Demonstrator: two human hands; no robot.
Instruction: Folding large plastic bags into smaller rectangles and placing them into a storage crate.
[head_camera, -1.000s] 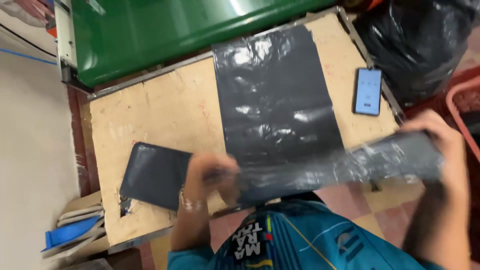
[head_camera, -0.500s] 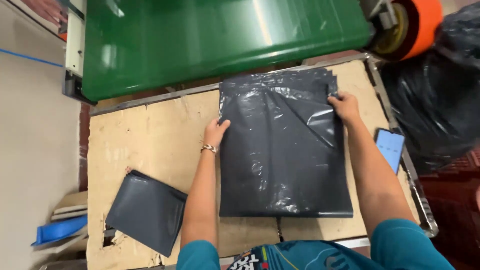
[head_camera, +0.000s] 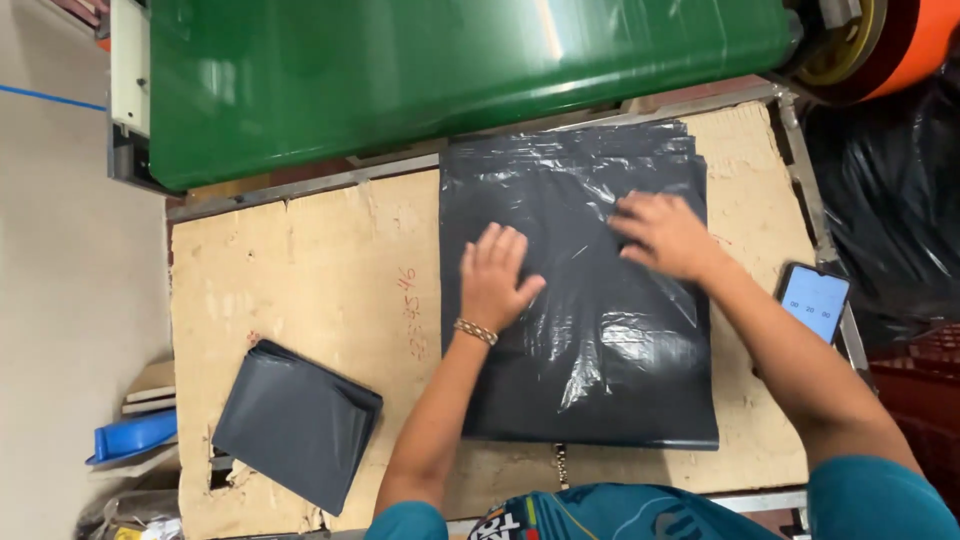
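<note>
A stack of black plastic bags (head_camera: 590, 340) lies flat on the cardboard-covered table (head_camera: 310, 280), right of centre. My left hand (head_camera: 497, 275) rests palm down on the stack's left half, fingers spread, a bracelet on the wrist. My right hand (head_camera: 665, 235) presses flat on the upper right part of the stack, fingers apart. Neither hand grips anything. A smaller folded pile of black bags (head_camera: 297, 424) sits at the table's near left corner, apart from both hands.
A green conveyor belt (head_camera: 450, 70) runs along the far edge with an orange roller (head_camera: 900, 45) at its right end. A phone (head_camera: 814, 302) with a lit screen lies at the table's right edge. Black bagged material (head_camera: 890, 220) is piled to the right; blue and cardboard items (head_camera: 135, 435) lie left.
One second ago I held a folded bag near the front edge. The bag was then laid out, and my hands slid from the stack's top corners inward to its middle.
</note>
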